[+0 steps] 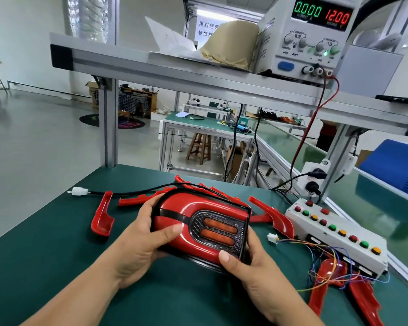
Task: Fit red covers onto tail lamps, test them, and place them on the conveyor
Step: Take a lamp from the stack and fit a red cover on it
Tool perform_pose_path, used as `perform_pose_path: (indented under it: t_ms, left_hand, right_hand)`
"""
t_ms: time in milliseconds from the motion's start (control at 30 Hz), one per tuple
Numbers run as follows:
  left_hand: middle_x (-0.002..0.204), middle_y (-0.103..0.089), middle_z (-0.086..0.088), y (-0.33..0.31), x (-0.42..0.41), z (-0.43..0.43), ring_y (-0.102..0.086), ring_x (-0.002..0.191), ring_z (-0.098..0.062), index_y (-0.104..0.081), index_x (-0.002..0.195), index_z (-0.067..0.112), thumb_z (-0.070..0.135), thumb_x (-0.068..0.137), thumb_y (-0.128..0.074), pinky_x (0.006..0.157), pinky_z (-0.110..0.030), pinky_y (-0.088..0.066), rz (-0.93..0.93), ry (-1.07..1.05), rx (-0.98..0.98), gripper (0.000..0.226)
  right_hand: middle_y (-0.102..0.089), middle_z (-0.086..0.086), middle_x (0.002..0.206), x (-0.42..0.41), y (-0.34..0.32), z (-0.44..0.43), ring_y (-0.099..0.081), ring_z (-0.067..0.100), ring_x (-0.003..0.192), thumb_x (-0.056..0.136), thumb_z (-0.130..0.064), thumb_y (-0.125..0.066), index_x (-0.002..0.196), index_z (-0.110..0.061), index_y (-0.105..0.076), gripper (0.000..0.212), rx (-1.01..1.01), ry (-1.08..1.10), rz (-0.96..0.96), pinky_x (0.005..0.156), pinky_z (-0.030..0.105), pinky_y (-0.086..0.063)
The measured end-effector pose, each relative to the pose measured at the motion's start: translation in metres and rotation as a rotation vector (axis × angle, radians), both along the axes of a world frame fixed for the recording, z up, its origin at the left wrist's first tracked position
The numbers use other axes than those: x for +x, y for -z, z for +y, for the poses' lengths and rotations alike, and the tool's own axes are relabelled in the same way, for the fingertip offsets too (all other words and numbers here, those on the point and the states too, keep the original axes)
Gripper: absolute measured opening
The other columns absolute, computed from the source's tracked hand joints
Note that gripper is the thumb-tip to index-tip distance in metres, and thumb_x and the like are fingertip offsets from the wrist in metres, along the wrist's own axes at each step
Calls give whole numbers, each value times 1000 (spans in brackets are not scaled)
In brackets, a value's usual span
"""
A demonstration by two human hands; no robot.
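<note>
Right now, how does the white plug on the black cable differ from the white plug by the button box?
The black-cable plug lies far left, on one black lead; the box-side plug lies right of the tail lamp, on thin coloured wires. Both are white and unplugged, on the green mat.

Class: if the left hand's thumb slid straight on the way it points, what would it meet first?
The left hand has its thumb on the red cover; straight on, it would likely meet the black lens panel first.
</note>
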State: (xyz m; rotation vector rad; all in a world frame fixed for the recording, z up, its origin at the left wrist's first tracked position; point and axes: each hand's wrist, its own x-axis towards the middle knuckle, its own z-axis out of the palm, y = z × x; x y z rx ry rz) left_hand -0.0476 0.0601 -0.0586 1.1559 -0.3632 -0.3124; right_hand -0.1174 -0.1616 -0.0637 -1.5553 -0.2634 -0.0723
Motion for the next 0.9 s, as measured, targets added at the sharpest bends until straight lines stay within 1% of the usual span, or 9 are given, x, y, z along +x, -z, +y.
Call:
perform_pose_path:
  t_ms: [67,133,267,367,500,633,733,833,900]
  left_hand:
    - [117,-69,2,1,-2,-1,-68,109,-27,-52,123,53,20,49,-95,83,-39,-58,-71,-14,42,93]
    - [119,-68,4,0,-4,-2,-67,111,-24,-51,122,56,25,46,-97,87,-36,-57,-129,-56,70,94]
    - [119,-68,5,-4,-6,-3,-66,113,-22,-49,122,59,41,41,-99,91,-37,-56,-177,-86,87,96]
    - [116,-67,13,-5,-9,-6,-66,112,-17,-45,125,57,48,40,-97,91,-35,-57,-241,-128,142,101]
    - [110,-63,26,-6,-14,-11,-64,106,-2,-41,117,64,58,37,-93,82,-23,-57,-329,-243,232,95]
    - [120,-61,14,-7,-15,-10,-64,107,-5,-38,126,58,57,40,-91,86,-27,-57,-312,-227,237,102]
    - [116,-62,17,-8,-15,-9,-64,107,-4,-38,124,58,54,42,-91,82,-24,-58,-334,-219,224,97]
    - [107,-63,25,-12,-14,-11,-65,103,-3,-43,115,61,54,41,-91,78,-21,-57,-361,-239,207,88]
    - [106,-64,25,-14,-13,-10,-66,102,-4,-45,111,61,54,40,-91,76,-19,-57,-363,-246,186,85]
  right_hand:
    - [-64,2,130,0,0,1,-61,17,119,79,-22,-78,136,-34,-45,67,-12,28,-8,92,23,-50]
    - [-66,-2,126,-2,-1,2,-64,13,112,78,-25,-78,135,-38,-44,67,-25,51,8,81,22,-53]
    - [-69,2,120,-1,-1,1,-66,18,110,73,-33,-82,122,-30,-61,53,-7,74,39,79,21,-53]
    - [-72,6,113,-1,-3,-4,-69,19,103,56,-45,-91,108,-24,-71,59,48,42,124,75,21,-53]
    - [-68,5,122,0,-3,-12,-64,23,114,64,-38,-85,124,-18,-57,69,65,9,177,83,27,-53]
    - [-66,3,125,-1,-1,-9,-62,24,117,77,-33,-74,129,-20,-52,58,36,32,151,88,32,-51]
    - [-67,2,123,0,0,-5,-63,23,115,73,-37,-74,127,-20,-53,61,26,72,120,87,33,-51]
    - [-69,1,119,-1,-1,-4,-65,20,109,77,-39,-73,122,-24,-58,50,-4,103,76,78,27,-53]
    - [-70,2,118,-2,-2,-3,-66,20,107,74,-43,-75,119,-26,-60,50,-1,115,65,76,25,-53]
